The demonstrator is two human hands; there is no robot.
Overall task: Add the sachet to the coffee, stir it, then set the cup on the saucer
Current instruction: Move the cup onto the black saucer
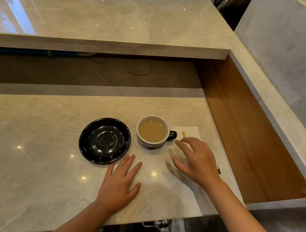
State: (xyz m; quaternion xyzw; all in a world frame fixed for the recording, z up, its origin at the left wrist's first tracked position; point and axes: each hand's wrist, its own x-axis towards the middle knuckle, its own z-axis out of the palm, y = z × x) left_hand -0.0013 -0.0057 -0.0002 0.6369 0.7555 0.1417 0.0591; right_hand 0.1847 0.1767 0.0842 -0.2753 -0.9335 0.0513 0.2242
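One cup [153,131], one saucer [104,140], one napkin [187,132], one wooden stirrer [183,135] on the counter [27,137]. The right hand [198,160] hovers over the napkin, fingers spread and empty, covering most of the stirrer. A sliver of sachet [218,167] peeks out behind that hand, mostly hidden. The left hand [121,183] lies flat, fingers slightly apart, just beside the saucer. The cup, dark-handled with a pale inside, holds milky coffee and stands right of the glossy black saucer.
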